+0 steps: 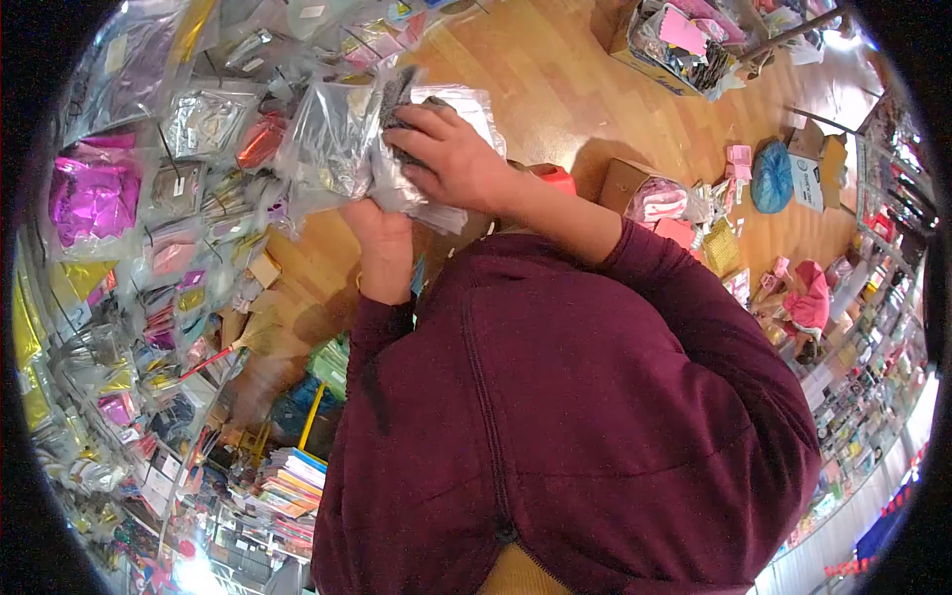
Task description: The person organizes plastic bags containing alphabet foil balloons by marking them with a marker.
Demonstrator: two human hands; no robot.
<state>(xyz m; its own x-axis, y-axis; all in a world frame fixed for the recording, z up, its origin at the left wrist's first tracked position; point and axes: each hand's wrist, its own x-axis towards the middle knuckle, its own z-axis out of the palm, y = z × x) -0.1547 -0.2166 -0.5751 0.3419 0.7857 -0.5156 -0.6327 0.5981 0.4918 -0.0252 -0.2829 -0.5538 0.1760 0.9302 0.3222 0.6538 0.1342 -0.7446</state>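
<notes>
A stack of clear plastic packets (329,144) is held up in front of me, near the hanging goods on the left. My left hand (380,236) grips the stack from below, its fingers mostly hidden behind the plastic. Over the top packet lies my right hand (451,159), fingers curled round a dark grey cloth (399,97) pressed against the packet. What the packets contain is hard to make out through the glare.
Hanging packets, including a shiny purple one (97,198), crowd the left side. A broom (260,332) and stacked coloured paper (295,486) sit lower left. On the wooden floor (535,69) stand an open carton (645,188), a blue bag (772,177) and a filled box (659,59).
</notes>
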